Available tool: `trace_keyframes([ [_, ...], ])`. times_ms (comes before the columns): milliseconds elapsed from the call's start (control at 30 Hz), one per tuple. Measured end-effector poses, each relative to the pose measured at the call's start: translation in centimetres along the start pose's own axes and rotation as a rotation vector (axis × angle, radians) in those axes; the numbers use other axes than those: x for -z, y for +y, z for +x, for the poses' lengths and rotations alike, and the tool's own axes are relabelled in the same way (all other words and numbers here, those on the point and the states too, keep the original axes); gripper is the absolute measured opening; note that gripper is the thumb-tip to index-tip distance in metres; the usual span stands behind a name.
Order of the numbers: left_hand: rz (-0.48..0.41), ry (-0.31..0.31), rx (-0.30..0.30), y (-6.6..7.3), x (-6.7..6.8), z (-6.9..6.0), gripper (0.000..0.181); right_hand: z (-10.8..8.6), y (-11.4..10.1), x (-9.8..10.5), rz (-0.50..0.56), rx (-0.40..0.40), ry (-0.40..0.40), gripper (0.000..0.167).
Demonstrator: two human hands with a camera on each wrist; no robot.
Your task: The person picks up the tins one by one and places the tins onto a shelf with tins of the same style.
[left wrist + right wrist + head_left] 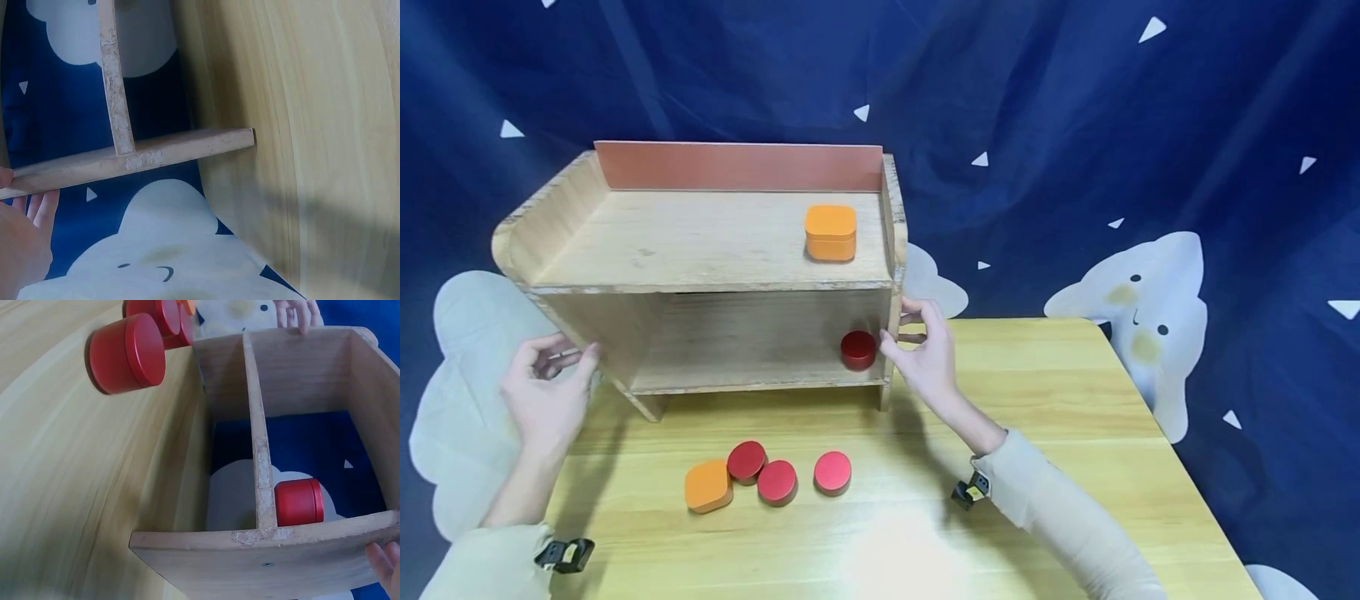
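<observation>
Since left hand (pixel 548 400) and right hand (pixel 928 354) each grip a side panel (pixel 561 221) of the shelf (pixel 700 242), back left on the desk (pixel 1037 375), uneven tilt could slide the orange box (pixel 831 233) or inner red tin (pixel 858 351) off the front. Desk's left edge close; loose tins (pixel 777 483) crowd forward; room right.

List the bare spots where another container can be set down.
Free: the upper shelf left of its orange container; the lower shelf left of its red container; the table between the right sleeve and its right edge. Crowded: the table in front of the lower shelf, where another orange container and three red ones cluster.
</observation>
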State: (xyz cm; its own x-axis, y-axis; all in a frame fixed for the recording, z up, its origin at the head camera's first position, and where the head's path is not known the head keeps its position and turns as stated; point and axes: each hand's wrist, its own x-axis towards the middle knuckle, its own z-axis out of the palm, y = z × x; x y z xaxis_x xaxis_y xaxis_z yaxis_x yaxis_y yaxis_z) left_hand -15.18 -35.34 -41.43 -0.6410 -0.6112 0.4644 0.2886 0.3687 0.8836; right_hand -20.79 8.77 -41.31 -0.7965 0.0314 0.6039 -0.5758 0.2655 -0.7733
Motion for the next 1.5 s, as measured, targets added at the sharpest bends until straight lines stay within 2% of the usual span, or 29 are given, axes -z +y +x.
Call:
trace_keyframes([
  [167,-0.007,-0.026,0.016,0.0,-0.4,-0.7,0.040,-0.1,0.3,0.9,-0.016,-0.011,0.008,0.042],
  [400,0.000,-0.064,-0.014,0.4,-1.3,-1.3,0.043,-0.1,0.7,2.3,-0.033,-0.019,0.020,0.043],
  [767,0.017,-0.106,0.030,1.0,-2.5,-2.0,0.037,-0.3,0.9,4.1,-0.025,-0.049,0.046,0.048],
  [1033,0.026,-0.134,-0.036,1.8,-3.3,-2.8,0.039,-0.6,1.2,5.3,0.012,-0.045,0.087,0.048],
  [1200,0.035,-0.155,-0.057,2.3,-3.7,-3.3,0.033,-0.7,1.2,5.9,0.012,-0.048,0.109,0.047],
  [1500,0.051,-0.203,-0.007,2.7,-4.5,-3.9,0.028,-0.9,1.5,7.2,-0.007,-0.061,0.151,0.048],
])
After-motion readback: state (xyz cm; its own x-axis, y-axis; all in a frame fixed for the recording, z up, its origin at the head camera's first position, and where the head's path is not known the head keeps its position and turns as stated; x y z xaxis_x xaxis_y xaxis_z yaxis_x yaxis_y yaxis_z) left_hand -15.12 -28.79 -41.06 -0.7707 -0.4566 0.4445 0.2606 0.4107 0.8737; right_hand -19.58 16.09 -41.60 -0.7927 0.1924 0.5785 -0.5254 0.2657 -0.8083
